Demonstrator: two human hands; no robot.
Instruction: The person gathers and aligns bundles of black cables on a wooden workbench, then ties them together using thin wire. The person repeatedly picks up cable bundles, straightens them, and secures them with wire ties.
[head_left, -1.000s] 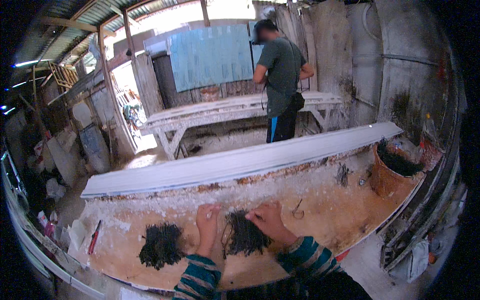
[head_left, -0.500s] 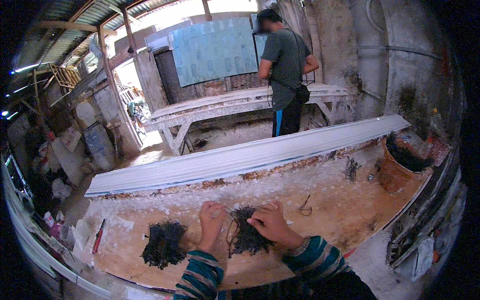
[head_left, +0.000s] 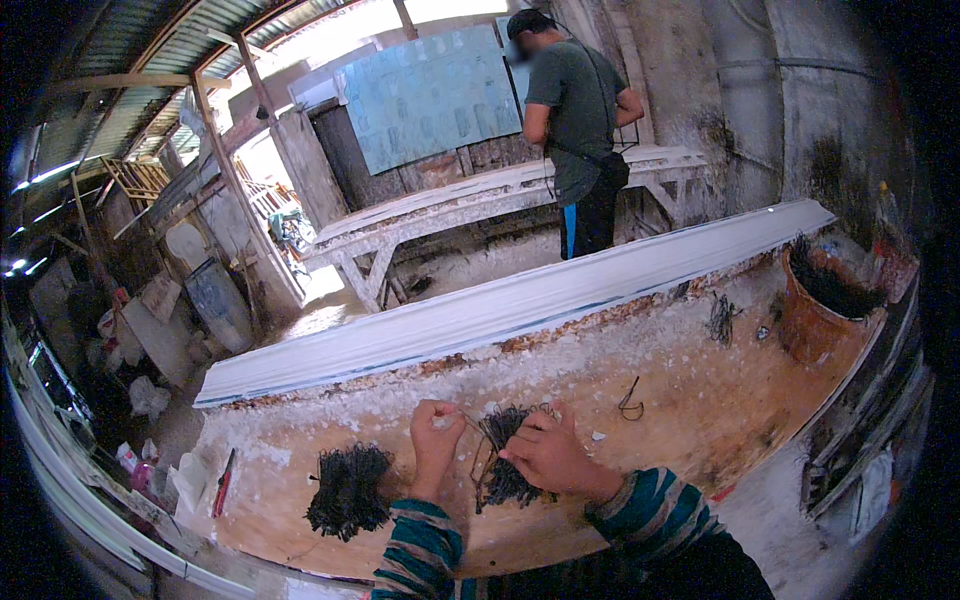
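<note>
A bundle of thin dark wires (head_left: 505, 485), looped and bristly at its ends, lies on the board in front of me. My right hand (head_left: 560, 455) rests over its right side with the fingers curled onto it. Just left of the bundle, my left hand (head_left: 437, 440) is closed in a pinch; a thin wire strand runs from its fingertips towards the bundle. Some longer loose strands hang along the bundle's left edge. A second dark wire bundle (head_left: 348, 492) lies apart, left of my left forearm.
A long white moulding (head_left: 520, 310) spans the bench behind my hands. One bent wire (head_left: 630, 405) and a small wire tangle (head_left: 721, 320) lie to the right, near an orange bucket (head_left: 815, 330) of dark material. A red cutter (head_left: 223, 483) sits left. A person (head_left: 575, 130) stands beyond.
The whole view has tilted and shifted a little, so the bench things appear further right. Both hands remain at the same bundle, with only slight finger movement.
</note>
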